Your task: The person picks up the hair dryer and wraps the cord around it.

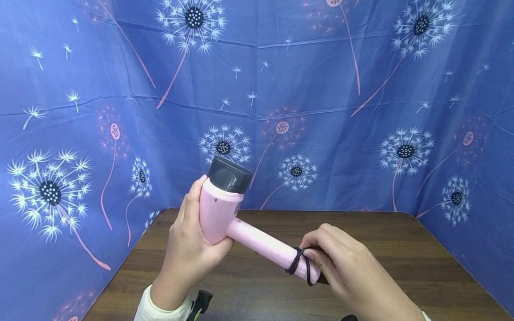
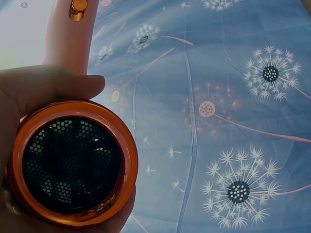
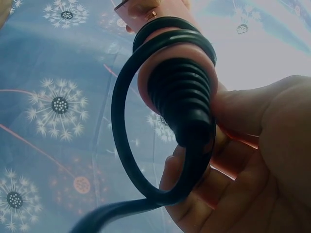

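Note:
A pale pink hair dryer with a dark nozzle is held up above the table. My left hand grips its barrel, nozzle pointing up and away. In the left wrist view, the round rear grille shows inside a shiny orange-looking rim, my thumb beside it. The handle slants down to the right, with black cord looped around its lower end. There my right hand pinches the cord by the ribbed cord sleeve. A length of cord trails off the lower left in the right wrist view.
Beneath the hands lies a brown wood-grain table. Blue curtains printed with dandelions hang behind it and along both sides. Black wrist straps sit at the pale sleeves.

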{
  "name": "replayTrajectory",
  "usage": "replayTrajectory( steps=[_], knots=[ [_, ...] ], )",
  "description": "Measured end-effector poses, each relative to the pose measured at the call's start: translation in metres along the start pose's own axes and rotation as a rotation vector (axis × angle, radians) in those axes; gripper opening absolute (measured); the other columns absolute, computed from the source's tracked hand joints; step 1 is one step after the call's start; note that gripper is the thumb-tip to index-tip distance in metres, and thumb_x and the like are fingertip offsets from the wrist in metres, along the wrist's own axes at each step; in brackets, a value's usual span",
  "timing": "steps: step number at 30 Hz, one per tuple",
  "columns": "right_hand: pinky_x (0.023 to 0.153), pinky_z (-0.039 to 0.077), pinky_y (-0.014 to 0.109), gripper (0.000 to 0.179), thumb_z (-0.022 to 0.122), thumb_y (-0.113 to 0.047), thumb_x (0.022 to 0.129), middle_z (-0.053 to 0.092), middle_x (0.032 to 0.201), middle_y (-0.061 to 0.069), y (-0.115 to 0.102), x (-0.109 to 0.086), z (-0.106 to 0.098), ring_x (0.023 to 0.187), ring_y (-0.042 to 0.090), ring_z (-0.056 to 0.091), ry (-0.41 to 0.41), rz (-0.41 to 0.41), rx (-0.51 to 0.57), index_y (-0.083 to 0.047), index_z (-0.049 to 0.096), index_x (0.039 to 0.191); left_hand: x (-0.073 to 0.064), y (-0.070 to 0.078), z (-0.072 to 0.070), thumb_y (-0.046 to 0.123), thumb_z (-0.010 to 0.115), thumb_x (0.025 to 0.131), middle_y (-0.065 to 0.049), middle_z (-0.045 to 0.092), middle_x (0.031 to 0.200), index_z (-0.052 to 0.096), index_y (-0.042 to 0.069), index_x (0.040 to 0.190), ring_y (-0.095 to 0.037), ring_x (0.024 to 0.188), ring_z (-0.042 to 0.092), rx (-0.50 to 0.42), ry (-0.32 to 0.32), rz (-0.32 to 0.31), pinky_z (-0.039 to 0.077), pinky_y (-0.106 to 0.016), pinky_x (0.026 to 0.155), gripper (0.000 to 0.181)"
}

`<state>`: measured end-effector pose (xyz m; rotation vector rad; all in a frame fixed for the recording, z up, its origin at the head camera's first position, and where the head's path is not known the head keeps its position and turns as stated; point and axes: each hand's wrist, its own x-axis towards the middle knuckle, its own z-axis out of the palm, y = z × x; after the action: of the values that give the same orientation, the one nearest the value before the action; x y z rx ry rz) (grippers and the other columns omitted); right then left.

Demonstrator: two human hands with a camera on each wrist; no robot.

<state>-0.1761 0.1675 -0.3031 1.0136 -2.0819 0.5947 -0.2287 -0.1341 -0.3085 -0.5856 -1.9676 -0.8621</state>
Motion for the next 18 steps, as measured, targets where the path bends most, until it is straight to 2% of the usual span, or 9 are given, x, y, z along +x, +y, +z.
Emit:
replayTrajectory(
  steps=[11, 18],
  knots=[
    [0.074, 0.043, 0.009, 0.024, 0.072, -0.001, 0.091, 0.059, 0.096, -0.018, 0.0009, 0.0008, -0.0001, 0.081, -0.004, 0.052, -0.007, 0.015, 0.031, -0.02, 0.066, 0.105, -0.0007, -0.0007, 0.0002, 0.011, 0.088, 0.056, -0.005, 0.055, 0.146, 0.03, 0.021, 0.162, -0.022, 0.112, 0.06, -0.023, -0.009, 0.001, 0.055, -0.045, 0.086, 0.121],
    [0.072, 0.045, 0.01, 0.027, 0.069, 0.0, 0.095, 0.061, 0.099, -0.019, 0.0003, -0.0005, -0.0035, 0.081, -0.002, 0.055, -0.052, 0.063, 0.143, -0.024, 0.065, 0.106, 0.0001, 0.0002, -0.0024, 0.011, 0.087, 0.058, -0.002, 0.055, 0.146, 0.03, 0.024, 0.163, -0.019, 0.112, 0.059, -0.073, -0.043, -0.042, 0.053, -0.043, 0.088, 0.12]
  ],
)
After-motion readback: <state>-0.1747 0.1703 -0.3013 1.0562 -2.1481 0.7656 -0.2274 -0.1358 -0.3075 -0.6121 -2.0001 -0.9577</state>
